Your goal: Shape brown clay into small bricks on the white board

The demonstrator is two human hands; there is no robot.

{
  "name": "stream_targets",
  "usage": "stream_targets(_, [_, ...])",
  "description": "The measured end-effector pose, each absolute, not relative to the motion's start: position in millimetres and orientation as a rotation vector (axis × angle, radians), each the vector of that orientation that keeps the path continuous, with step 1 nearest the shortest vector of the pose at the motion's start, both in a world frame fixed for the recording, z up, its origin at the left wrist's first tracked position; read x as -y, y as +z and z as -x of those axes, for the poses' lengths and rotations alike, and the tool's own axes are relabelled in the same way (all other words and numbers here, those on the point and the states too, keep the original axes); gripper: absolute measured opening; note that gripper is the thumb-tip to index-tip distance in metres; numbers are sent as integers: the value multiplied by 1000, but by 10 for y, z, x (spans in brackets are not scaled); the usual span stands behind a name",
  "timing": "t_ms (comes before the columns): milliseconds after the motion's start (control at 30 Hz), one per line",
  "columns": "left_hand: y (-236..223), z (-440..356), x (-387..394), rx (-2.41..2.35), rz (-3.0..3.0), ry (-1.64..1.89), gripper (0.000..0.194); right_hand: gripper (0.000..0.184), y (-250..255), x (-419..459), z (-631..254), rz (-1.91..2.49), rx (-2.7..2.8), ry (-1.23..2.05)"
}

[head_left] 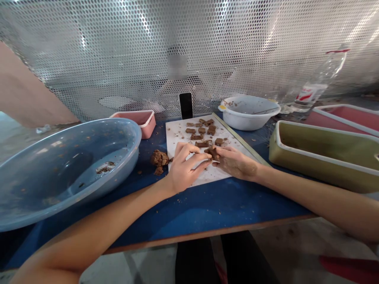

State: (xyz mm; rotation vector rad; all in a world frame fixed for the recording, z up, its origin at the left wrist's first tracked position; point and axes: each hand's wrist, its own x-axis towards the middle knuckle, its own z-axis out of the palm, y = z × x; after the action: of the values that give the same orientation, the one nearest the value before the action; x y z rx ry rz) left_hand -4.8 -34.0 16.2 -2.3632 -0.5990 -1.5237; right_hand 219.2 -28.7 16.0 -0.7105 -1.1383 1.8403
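Observation:
Between my two hands is a small lump of brown clay [212, 152], held just above a white board [213, 172]. My left hand [187, 165] pinches it from the left with bent fingers. From the other side my right hand [235, 162] grips it between thumb and fingers, which partly cover it. Several shaped clay pieces [201, 130] lie on the far half of the board, some blocky and some longer. A rough, crumbly mass of clay [160, 157] sits on the blue table by the board's left edge.
A large blue basin [124, 173] stands at the left, with a pink tub [149, 125] behind it. A phone [186, 105] leans upright at the back. A white basin [248, 120], a green planter [314, 159] and a plastic bottle [321, 81] are at the right. A strip [239, 138] borders the board.

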Motion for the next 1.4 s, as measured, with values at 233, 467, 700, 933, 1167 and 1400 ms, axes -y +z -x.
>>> stream_targets(233, [147, 25, 326, 550, 2390, -1531, 22, 31, 140, 286, -2184, 701, 1159, 1833])
stream_targets(467, [153, 21, 336, 524, 2416, -1545, 19, 37, 181, 289, -2183, 650, 1234, 1819])
stream_targets(700, [170, 17, 365, 595, 2465, -1624, 16, 38, 163, 253, -2217, 680, 1235, 1788])
stream_targets(933, [193, -18, 417, 694, 2542, -1851, 16, 36, 165, 220, -2252, 703, 1183, 1794])
stream_targets(1167, [190, 9, 349, 749, 2540, -1828, 16, 29, 110, 176, -2290, 690, 1184, 1784])
stream_targets(1400, [164, 18, 342, 859, 2450, -1853, 20, 32, 109, 171, -2282, 720, 1188, 1757])
